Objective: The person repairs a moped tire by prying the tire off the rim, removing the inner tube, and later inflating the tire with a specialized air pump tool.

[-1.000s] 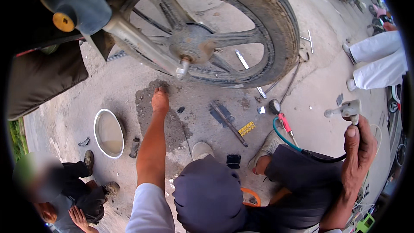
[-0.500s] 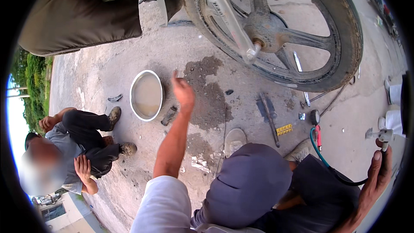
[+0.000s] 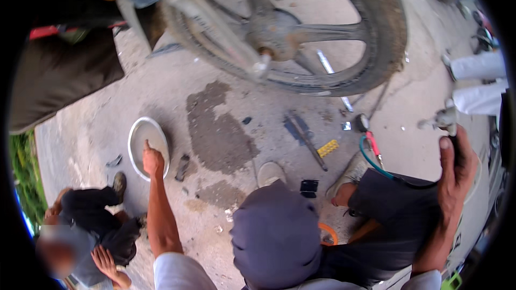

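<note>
My left hand [image 3: 152, 160] reaches out at the left, index finger extended over the round metal basin [image 3: 132, 153] and the other fingers curled. It holds nothing. Whether the fingertip touches the basin's contents cannot be made out. At the far right my right hand [image 3: 456, 166] grips a grey metal fitting [image 3: 445, 120], with thumb and fingers around its lower end. A teal hose [image 3: 371, 159] runs from a red-handled pressure gauge [image 3: 364, 123] toward that hand. Beside the basin lies a short dark cylindrical piece [image 3: 182, 167].
A motorcycle wheel [image 3: 395, 32] fills the top. On the ground lie a wrench [image 3: 325, 63], a dark metal bar [image 3: 309, 142], a yellow perforated strip [image 3: 328, 148] and a black rectangular piece [image 3: 309, 188]. A seated person [image 3: 80, 247] is at lower left; white-trousered legs [image 3: 478, 67] stand at right.
The view has shifted, so the wheel sits farther left and higher. My left hand has moved from the basin's right side to over it. My right hand still grips the fitting.
</note>
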{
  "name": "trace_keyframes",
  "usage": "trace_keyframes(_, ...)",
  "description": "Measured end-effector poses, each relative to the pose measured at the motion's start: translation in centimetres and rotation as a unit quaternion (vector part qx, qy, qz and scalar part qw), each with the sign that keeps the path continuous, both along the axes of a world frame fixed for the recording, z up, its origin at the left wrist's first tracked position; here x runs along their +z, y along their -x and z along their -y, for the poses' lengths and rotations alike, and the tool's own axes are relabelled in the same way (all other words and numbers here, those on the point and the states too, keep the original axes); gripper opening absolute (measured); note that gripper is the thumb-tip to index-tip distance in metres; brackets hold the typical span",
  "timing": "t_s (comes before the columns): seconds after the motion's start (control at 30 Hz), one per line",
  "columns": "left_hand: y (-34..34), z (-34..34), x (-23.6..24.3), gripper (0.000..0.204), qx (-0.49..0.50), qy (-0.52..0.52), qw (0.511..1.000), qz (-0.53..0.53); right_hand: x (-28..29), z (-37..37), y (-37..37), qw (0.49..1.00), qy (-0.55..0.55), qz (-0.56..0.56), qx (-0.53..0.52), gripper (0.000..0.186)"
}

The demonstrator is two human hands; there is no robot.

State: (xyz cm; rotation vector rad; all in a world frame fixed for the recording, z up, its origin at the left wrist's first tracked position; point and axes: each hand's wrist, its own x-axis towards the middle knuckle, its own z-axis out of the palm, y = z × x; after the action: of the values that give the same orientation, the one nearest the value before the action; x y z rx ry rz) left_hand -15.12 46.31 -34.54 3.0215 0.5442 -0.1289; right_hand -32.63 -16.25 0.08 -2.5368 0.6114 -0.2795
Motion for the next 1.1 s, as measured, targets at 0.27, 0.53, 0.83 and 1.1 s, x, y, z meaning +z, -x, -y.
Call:
trace_keyframes(0.27, 2.2, 27.4, 6.0, 0.066, -0.331, 0.301, 0.888, -0.108, 0.6, -1.5, -0.6, 0.992, 0.042, 0.063, 0.098, 0.021)
trace_keyframes(0.53, -1.7, 41.3, 3.8, 0.073, -0.349, 0.359, 0.854, -0.143, 1.5, -2.3, -0.3, 0.99, 0.022, 0.071, 0.121, 0.026)
trace_keyframes(0.83, -1.1, 42.4, 2.5, 0.074, -0.369, 0.274, 0.877, -0.14, 2.1, -0.8, 0.5, 0.993, 0.01, 0.073, 0.096, 0.022)
trace_keyframes(1.1, -0.7, 40.2, -1.4, 0.038, -0.327, 0.401, 0.855, 0.027, 1.9, -0.1, 1.0, 0.989, 0.008, 0.105, 0.108, 0.023)
